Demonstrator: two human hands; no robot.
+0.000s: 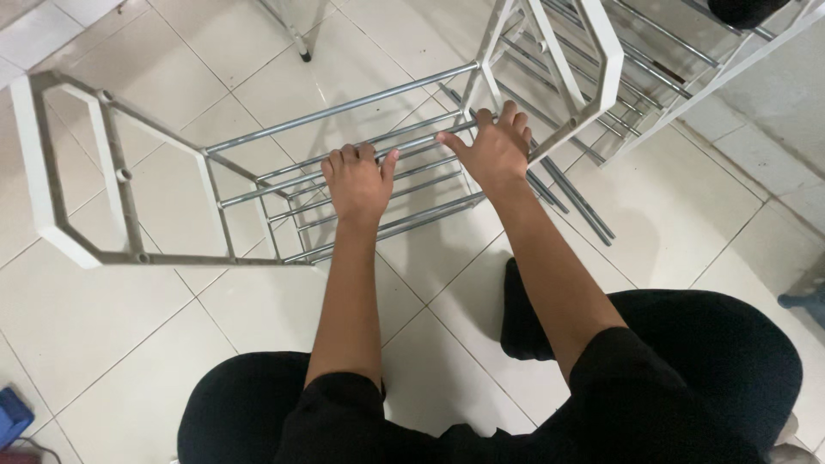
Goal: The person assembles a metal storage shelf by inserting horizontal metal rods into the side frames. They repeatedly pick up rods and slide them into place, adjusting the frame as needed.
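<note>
Both hands (425,167) on rack rods (344,107)

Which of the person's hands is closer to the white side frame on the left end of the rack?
Left. The left hand grips the metal rods nearer the white side frame; the right hand rests farther along, toward the opposite end.

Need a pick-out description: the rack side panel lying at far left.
Start at the white tiled floor, then the half-built rack of metal rods that both hands rest on. Its left end is the white plastic side panel: an angular open frame, tipped flat, with round rod sockets showing, unlike the upright panel at right.
</note>
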